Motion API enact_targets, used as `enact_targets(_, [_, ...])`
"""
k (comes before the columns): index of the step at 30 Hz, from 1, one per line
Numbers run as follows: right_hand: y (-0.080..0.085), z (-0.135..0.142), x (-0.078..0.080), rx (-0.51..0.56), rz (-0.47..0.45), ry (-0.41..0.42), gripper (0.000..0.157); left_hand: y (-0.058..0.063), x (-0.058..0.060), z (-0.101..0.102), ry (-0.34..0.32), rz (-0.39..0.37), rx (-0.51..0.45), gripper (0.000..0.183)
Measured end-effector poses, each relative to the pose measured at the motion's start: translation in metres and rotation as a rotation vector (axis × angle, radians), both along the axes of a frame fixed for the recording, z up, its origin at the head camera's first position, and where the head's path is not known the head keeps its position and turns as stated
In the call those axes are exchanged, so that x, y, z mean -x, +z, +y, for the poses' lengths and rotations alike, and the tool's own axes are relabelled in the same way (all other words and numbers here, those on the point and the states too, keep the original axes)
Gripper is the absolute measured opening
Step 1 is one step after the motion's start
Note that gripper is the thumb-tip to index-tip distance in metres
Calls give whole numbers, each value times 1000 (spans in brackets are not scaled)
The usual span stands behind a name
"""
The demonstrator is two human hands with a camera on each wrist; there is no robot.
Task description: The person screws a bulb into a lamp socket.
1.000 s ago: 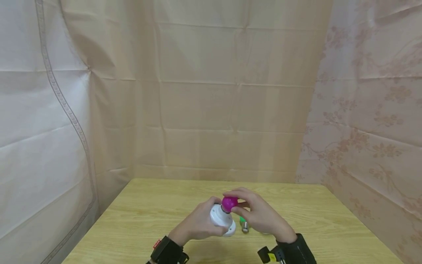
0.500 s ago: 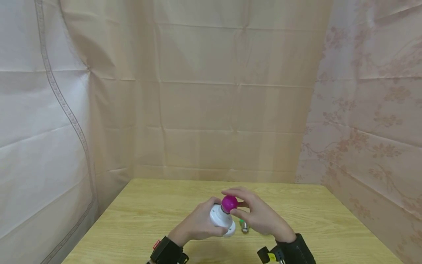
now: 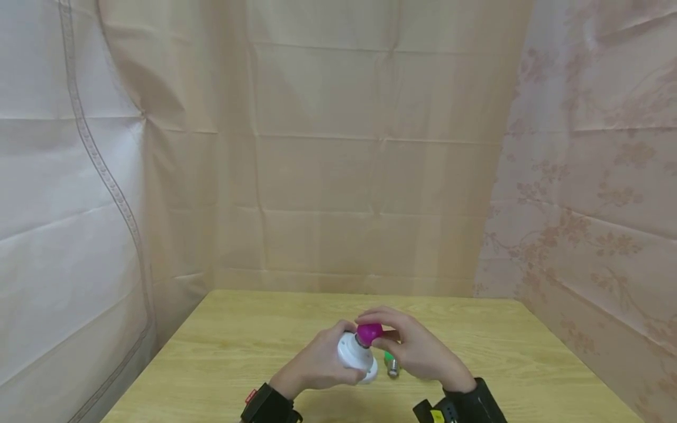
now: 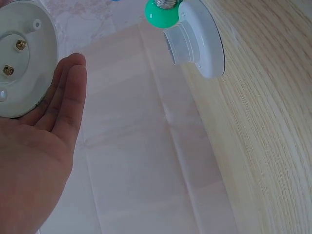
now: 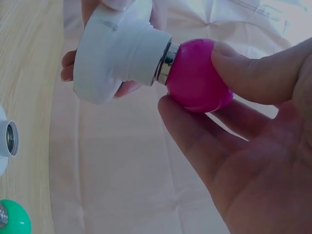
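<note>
My left hand [image 3: 319, 363] holds a white round lamp holder [image 3: 351, 351] above the table. In the left wrist view, the underside of this lamp holder [image 4: 22, 56] shows brass screws. My right hand [image 3: 423, 346] pinches a magenta light bulb [image 3: 368, 333] between thumb and fingers. The right wrist view shows the bulb's metal base [image 5: 167, 63] partly inside the lamp holder's mouth, with a silver band still visible. How far the thread reaches in is hidden.
Below the hands, a second white lamp holder [image 3: 372, 373] sits on the wooden table [image 3: 243, 329]. A green light bulb [image 5: 17, 217] lies beside it. Cloth curtains [image 3: 328, 170] surround the table at the back and sides.
The right fingers have shifted slightly around the magenta bulb, covering more of it. The left hand keeps its hold on the lamp holder. The head view has tilted up slightly.
</note>
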State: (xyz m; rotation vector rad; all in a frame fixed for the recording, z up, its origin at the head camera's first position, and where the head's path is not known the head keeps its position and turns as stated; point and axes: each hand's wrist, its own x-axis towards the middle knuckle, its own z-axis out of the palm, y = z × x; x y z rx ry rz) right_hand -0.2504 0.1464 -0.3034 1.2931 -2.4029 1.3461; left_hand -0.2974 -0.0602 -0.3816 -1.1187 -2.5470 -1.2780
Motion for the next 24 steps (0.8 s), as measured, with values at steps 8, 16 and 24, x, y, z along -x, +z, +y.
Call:
enact_targets(8, [-17, 5, 17, -27, 35, -60, 39, -2, 2, 0, -23, -8, -9, 63])
enact_targets(16, [-20, 4, 20, -30, 82, -103, 36, -1, 1, 1, -20, -3, -8, 63])
enact_targets(24, [-19, 9, 19, -45, 81, -41, 47, 0, 0, 0, -35, -17, -18, 62])
